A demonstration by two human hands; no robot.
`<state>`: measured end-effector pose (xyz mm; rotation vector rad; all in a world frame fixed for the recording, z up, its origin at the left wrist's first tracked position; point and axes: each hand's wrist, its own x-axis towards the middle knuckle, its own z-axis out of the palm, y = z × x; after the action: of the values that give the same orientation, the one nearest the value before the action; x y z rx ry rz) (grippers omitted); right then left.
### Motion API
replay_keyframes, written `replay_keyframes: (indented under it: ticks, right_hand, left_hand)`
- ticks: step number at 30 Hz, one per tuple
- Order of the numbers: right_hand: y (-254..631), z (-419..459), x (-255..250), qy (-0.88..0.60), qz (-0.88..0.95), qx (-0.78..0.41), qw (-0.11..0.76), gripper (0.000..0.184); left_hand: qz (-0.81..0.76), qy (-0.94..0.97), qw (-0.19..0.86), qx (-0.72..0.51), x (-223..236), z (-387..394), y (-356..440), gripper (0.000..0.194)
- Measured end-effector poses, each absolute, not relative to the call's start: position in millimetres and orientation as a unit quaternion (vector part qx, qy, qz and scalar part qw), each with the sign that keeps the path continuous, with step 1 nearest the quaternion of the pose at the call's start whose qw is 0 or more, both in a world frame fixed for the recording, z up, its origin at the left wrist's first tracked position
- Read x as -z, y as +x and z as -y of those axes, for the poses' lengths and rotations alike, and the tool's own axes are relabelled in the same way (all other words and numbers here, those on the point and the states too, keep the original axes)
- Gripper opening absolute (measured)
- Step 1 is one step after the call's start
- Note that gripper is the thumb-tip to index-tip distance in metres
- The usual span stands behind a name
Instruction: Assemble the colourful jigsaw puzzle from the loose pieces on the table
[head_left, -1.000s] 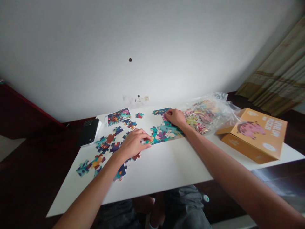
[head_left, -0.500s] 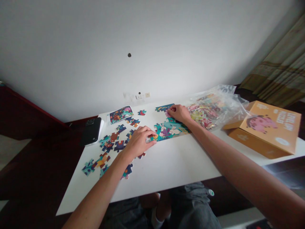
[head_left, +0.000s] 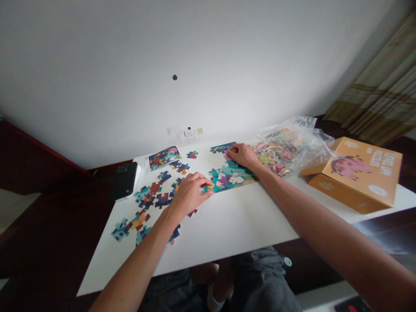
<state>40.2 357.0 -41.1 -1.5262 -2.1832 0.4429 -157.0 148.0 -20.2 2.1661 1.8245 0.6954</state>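
One partly joined teal cardboard jigsaw with white rabbits [head_left: 229, 178], one printed picture sheet [head_left: 164, 158], one black phone [head_left: 124, 180] and one orange cardboard box [head_left: 367, 169] share the white table [head_left: 234, 225] with over a dozen loose multicoloured pieces [head_left: 162, 199]. The box reads "LEVEL UP PUZZLES". The jigsaw lies between the hands: the left hand [head_left: 190, 193], thumb and fingers slightly parted, at its left end; the right hand [head_left: 243, 155], fingers curled, over its far part — whether either grips a piece, I cannot tell.
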Motion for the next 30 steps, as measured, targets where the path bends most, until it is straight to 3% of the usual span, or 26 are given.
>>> replay_keyframes:
  ticks: [21,30]
  right_hand:
    - [39.4,-355.1,39.5,-0.553,0.792,-0.151,0.210,0.027]
    - [43.5,-349.2,27.7,-0.575,0.792,-0.128,0.161,0.028]
  left_hand:
    - [-0.623,0.733,0.120,-0.245,22.0,-146.8,-151.0,0.009]
    - [-0.594,0.757,0.128,-0.240,22.6,-145.2,-148.3,0.015]
